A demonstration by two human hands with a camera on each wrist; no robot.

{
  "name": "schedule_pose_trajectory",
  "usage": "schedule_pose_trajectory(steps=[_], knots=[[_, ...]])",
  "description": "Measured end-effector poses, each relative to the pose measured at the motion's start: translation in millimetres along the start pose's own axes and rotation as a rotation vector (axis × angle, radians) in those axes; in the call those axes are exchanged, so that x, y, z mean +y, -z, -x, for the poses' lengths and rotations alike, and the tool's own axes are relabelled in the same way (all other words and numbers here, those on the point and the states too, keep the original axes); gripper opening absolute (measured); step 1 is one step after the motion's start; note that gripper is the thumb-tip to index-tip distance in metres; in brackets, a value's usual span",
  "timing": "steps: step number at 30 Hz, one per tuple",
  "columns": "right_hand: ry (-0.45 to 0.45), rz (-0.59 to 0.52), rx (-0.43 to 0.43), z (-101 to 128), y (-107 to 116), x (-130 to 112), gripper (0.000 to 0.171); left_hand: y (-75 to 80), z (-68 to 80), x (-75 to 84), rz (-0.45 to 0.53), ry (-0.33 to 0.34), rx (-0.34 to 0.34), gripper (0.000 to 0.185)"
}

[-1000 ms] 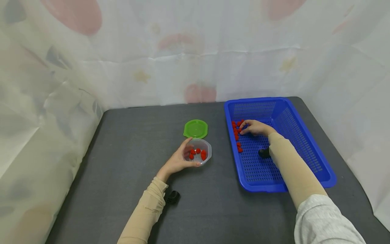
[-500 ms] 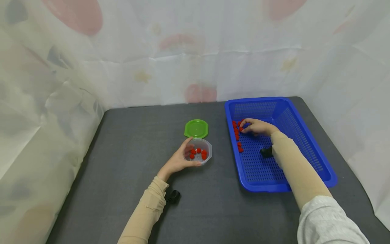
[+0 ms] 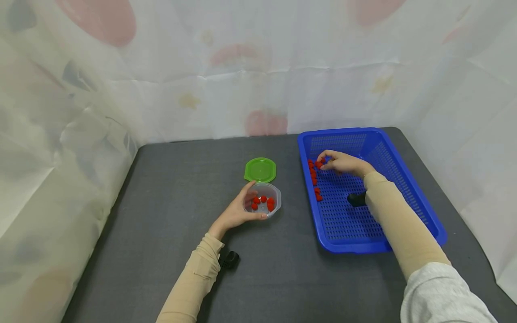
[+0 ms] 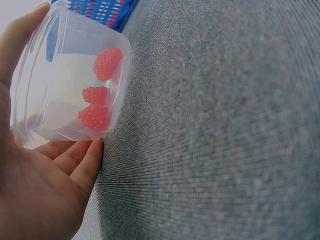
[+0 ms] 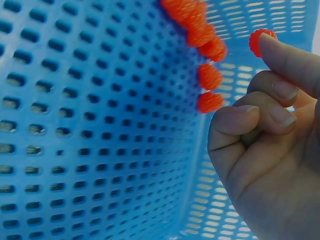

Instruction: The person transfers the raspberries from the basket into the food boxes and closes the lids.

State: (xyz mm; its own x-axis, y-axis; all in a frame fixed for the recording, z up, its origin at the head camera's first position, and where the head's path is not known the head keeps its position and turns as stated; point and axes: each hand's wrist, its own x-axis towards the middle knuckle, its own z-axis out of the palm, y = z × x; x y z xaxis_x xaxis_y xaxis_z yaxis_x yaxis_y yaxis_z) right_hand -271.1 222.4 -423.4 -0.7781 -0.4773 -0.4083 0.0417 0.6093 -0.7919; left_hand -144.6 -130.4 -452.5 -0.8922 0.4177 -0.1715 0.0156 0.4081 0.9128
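In the clear tub (image 3: 263,200), 5 raspberries (image 3: 261,202)

The left hand (image 4: 35,195) cups a clear tub (image 4: 65,80) holding three red raspberries (image 4: 95,116) on grey cloth (image 4: 220,130).

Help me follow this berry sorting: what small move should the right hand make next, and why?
Probably carry the raspberry it pinches over to the clear cup. The right hand has its grip on one berry, lifted off the blue basket floor, while the left hand steadies the cup, which already contains several berries and sits open beside its green lid.
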Motion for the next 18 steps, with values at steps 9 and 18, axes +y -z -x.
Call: schedule_pose_trajectory(steps=[9, 18], knots=[[0.079, -0.006, 0.041, 7.6, 1.8, -33.1, 0.028, 0.6, 0.9, 1.2, -0.001, -0.005, -0.002, 0.097], [0.163, -0.007, 0.024, 14.9, -1.7, -66.8, 0.028, 0.5, -3.7, -7.0, -0.012, -0.001, 0.0, 0.1]])
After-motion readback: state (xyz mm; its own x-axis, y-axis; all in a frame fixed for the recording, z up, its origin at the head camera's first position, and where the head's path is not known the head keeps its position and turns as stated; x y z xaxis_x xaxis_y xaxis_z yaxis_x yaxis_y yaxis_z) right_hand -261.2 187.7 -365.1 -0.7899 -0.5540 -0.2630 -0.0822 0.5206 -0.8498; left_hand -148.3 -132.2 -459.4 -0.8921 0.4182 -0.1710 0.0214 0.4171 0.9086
